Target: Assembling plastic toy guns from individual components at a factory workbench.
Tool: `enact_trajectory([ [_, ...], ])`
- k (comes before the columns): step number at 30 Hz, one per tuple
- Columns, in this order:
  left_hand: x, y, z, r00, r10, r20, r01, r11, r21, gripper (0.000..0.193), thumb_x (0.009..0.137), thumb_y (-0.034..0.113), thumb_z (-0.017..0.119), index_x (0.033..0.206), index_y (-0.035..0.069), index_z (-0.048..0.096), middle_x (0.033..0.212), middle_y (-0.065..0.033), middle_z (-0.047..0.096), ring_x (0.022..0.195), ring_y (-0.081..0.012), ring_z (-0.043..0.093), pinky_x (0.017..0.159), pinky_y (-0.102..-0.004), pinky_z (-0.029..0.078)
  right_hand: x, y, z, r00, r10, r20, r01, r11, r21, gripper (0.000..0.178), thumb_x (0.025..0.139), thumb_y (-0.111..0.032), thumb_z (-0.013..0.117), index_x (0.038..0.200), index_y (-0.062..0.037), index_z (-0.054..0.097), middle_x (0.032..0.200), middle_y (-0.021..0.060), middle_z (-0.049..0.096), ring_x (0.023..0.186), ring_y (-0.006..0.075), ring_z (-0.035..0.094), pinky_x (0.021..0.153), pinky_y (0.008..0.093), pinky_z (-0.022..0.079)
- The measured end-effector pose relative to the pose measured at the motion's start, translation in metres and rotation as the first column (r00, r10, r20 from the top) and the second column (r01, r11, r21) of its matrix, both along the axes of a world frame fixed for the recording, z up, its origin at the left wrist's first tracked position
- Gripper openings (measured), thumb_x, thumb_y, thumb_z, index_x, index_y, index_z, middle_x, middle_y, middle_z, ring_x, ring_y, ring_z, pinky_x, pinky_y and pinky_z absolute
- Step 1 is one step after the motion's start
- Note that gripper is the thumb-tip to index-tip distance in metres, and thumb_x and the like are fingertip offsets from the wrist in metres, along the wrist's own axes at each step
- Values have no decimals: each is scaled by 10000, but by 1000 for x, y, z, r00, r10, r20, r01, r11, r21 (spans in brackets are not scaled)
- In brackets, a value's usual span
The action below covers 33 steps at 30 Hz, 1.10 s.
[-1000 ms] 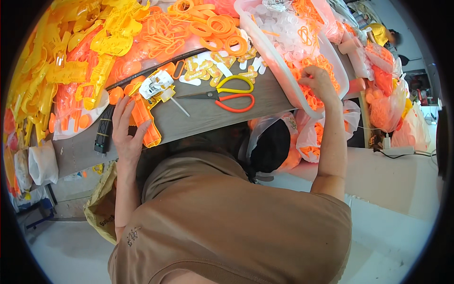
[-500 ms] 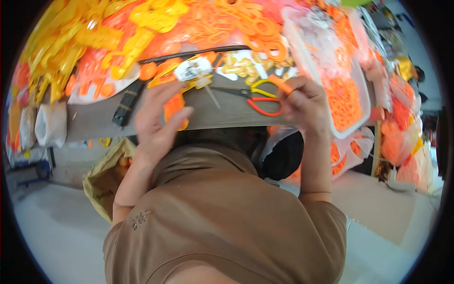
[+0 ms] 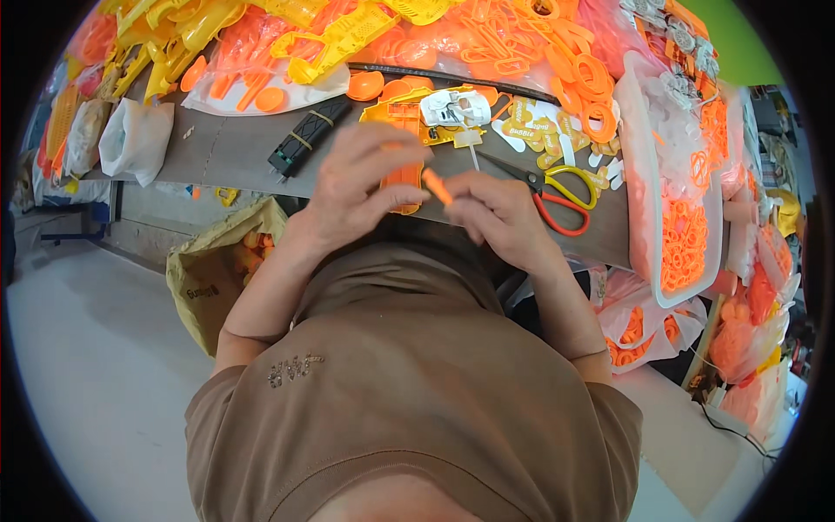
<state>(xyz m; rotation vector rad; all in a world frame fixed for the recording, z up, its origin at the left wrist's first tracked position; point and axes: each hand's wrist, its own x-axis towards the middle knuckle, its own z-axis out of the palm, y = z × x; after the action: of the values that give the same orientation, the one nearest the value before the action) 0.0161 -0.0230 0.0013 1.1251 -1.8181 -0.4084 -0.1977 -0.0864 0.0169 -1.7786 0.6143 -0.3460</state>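
Note:
My right hand (image 3: 500, 213) pinches a small orange plastic piece (image 3: 437, 186) at the table's front edge. My left hand (image 3: 357, 178) is just left of it, slightly blurred, thumb and fingers apart with nothing between them. Partly covered by the left hand lies an orange plastic shell part (image 3: 404, 113), joined to a yellow shell. A white mechanism (image 3: 457, 109) sits on the yellow shell, and a small pale block with a thin stem (image 3: 470, 139) is beside it. To the right of my right hand, scissors (image 3: 564, 198) with one yellow and one red handle lie partly spread.
A black bar with rubber bands (image 3: 304, 137) lies at left. Heaps of yellow shells (image 3: 339, 39) and orange rings (image 3: 591, 83) fill the back. A white tub (image 3: 639, 200) of orange links stands right. A paper sack (image 3: 196, 278) sits below the table's left side.
My right hand has moved left and down, bringing the orange piece away from the scissors toward my left hand. The whole view has shifted, with table things appearing farther right.

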Motion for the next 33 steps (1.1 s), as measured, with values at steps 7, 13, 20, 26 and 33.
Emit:
enact_trajectory([
  [7, 12, -7, -22, 932, 208, 298, -198, 978, -64, 504, 768, 255, 674, 1200, 40, 530, 1285, -151, 471, 1241, -356, 386, 1013, -446, 333, 27, -7, -34, 981, -187, 59, 177, 717, -675, 169, 841, -91, 599, 955, 15, 535, 775, 169, 601, 653, 289, 603, 549, 363, 458],
  [13, 13, -7, -29, 948, 162, 272, -162, 986, -23, 487, 779, 247, 659, 1208, 54, 532, 1291, -148, 460, 1242, -356, 383, 1022, -466, 321, 37, -8, -27, 958, -190, -215, -26, 688, -725, 122, 825, -78, 584, 867, 0, 501, 770, 180, 579, 683, 341, 594, 562, 411, 457],
  [20, 8, -11, -29, 872, 238, 428, -209, 971, -115, 356, 762, 160, 639, 1117, 180, 619, 1218, -172, 479, 1200, -361, 417, 996, -468, 339, 43, -26, -20, 937, -91, -338, -177, 709, -683, 130, 819, -102, 585, 866, -3, 514, 751, 183, 582, 678, 361, 587, 562, 426, 451],
  [26, 6, -12, -34, 878, 244, 412, -208, 969, -131, 346, 733, 155, 633, 1078, 165, 642, 1178, -182, 481, 1157, -374, 426, 977, -468, 348, 42, -31, -14, 929, 0, -370, -257, 719, -646, 127, 816, -95, 581, 862, 4, 515, 759, 195, 599, 694, 379, 588, 587, 446, 447],
  [33, 6, -12, -31, 878, 247, 409, -205, 968, -146, 312, 742, 149, 624, 1053, 140, 647, 1187, -191, 476, 1161, -379, 415, 987, -470, 328, 48, -22, -9, 871, -98, -481, -287, 692, -662, 125, 837, -84, 534, 874, 30, 496, 770, 202, 610, 701, 370, 601, 599, 458, 453],
])
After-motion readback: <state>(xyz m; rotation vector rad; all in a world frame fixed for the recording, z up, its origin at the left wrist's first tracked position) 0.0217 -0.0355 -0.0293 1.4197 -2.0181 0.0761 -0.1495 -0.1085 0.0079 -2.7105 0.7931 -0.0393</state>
